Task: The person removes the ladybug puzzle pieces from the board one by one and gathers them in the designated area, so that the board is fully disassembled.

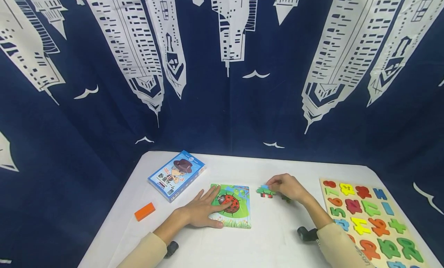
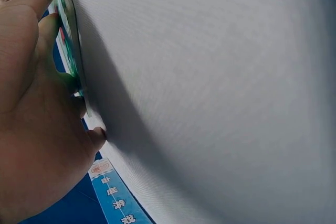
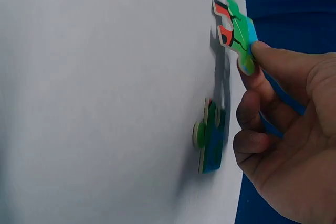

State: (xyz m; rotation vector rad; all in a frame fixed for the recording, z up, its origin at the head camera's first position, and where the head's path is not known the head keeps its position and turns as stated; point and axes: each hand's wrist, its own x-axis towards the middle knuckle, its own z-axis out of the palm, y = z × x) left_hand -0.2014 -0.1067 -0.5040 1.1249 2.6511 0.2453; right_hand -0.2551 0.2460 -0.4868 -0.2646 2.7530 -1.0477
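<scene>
Looking down from the head view, a white cloth-covered surface point(image 1: 243, 245) carries a square cardboard ladybird jigsaw board point(image 1: 234, 206) near its middle. The left hand point(image 1: 202, 210) lies flat on the board's left part, fingers straight and spread, pressing it down and gripping nothing. The right hand point(image 1: 288, 187) sits just right of the board, pinching a green-and-blue cardboard jigsaw piece point(image 1: 265, 191) lifted a little off the surface. The ladybird and grass show mostly assembled; I judge the picture well along, with at least this piece and one more left to place. A blue printed card box point(image 1: 177, 175) lies toward the far left corner, an orange rectangular block point(image 1: 144, 211) near the left edge, and a wooden board of bright painted number shapes point(image 1: 372, 221) along the right edge.

From the left wrist view, the palm and thumb rest against the thin layered edge of the board point(image 2: 71, 51); the cloth looks finely woven and matt.

From the right wrist view, thumb and forefinger pinch the piece point(image 3: 236, 32) by one end, its red-and-black ladybird markings showing. A second green interlocking jigsaw piece point(image 3: 210, 135) lies flat on the surface beside the curled lower fingers point(image 3: 252, 145).
</scene>
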